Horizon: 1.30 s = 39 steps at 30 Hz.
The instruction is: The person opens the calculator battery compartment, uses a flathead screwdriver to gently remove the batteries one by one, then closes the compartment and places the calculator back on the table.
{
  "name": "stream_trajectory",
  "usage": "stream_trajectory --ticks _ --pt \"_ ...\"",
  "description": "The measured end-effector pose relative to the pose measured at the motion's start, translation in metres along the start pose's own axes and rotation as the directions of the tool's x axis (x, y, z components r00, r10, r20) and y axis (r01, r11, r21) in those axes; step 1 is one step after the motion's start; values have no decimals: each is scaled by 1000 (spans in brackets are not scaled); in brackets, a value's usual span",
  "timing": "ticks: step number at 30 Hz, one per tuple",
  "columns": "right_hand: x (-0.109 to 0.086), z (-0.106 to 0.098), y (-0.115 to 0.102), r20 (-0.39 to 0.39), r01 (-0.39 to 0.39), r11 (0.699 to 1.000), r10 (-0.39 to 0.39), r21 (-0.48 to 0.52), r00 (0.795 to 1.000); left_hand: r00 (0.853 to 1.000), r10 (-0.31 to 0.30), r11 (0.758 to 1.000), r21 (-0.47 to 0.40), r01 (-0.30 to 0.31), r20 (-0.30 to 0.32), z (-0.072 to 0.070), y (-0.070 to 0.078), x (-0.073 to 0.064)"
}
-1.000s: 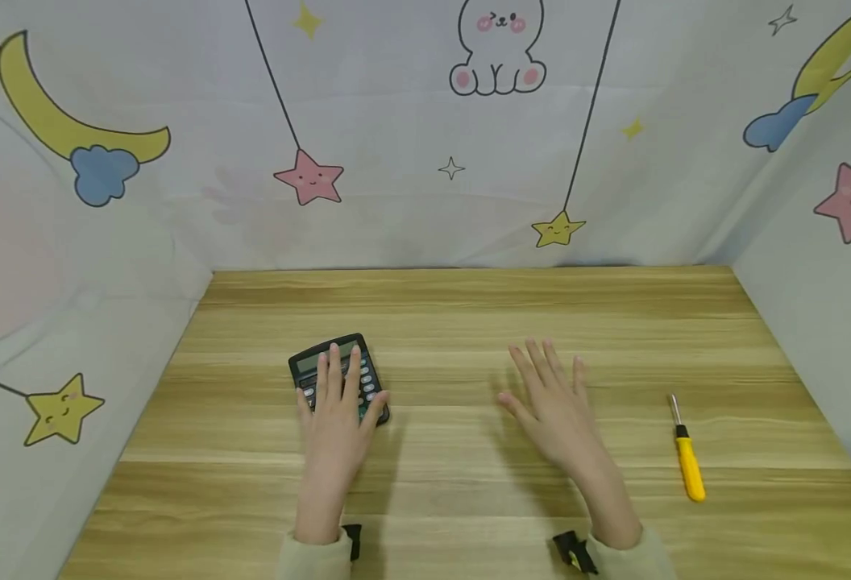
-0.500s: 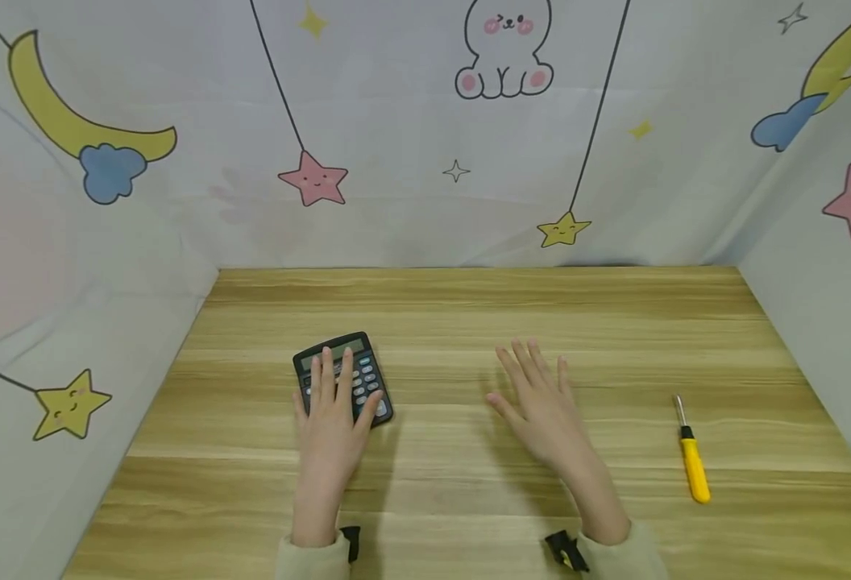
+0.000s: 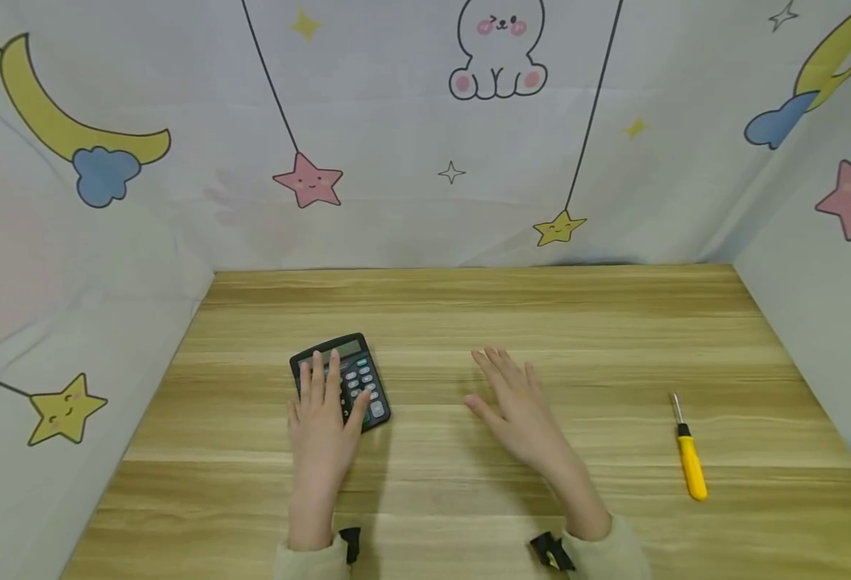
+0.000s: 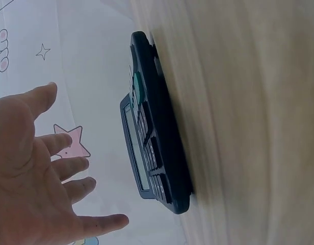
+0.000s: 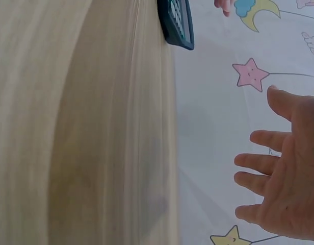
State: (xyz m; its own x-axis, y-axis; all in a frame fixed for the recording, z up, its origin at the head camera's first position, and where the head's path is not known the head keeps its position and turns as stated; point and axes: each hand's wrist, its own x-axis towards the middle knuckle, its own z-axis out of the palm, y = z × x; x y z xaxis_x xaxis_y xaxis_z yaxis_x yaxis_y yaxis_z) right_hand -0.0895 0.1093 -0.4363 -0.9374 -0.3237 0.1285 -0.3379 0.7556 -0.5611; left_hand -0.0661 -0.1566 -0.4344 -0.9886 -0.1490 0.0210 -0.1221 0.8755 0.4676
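Observation:
A black calculator (image 3: 367, 379) with a grey screen lies on the left half of the table, turned slightly. My left hand (image 3: 320, 431) hovers over it with fingers spread, covering part of its keys in the head view. In the left wrist view a gap shows between that hand (image 4: 40, 178) and the calculator (image 4: 157, 132). My right hand (image 3: 520, 411) is raised above the middle of the table, fingers extended, holding nothing. Farther right lies a screwdriver (image 3: 691, 459) with a yellow handle, its metal tip pointing away from me.
The wood-grain table (image 3: 425, 314) ends at a white cloth backdrop (image 3: 389, 225) printed with stars, moons and a bear-like figure. Cloth also rises along the left and right sides. A black strap piece (image 3: 552, 552) sits by the right sleeve (image 3: 607, 552).
The right hand has drifted left toward the middle of the table. My left hand has shifted slightly left and back, uncovering more calculator keys. Calculator and screwdriver stay in place.

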Motion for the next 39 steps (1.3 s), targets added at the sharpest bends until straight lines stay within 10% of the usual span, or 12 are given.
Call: stream_trajectory --ticks 20,39 --pt "13 19 -15 16 8 995 -10 101 1000 999 -46 972 -230 40 -23 -2 -9 1" --pt "30 34 -22 57 9 982 -20 189 998 974 -214 934 -279 225 70 -8 -15 4"
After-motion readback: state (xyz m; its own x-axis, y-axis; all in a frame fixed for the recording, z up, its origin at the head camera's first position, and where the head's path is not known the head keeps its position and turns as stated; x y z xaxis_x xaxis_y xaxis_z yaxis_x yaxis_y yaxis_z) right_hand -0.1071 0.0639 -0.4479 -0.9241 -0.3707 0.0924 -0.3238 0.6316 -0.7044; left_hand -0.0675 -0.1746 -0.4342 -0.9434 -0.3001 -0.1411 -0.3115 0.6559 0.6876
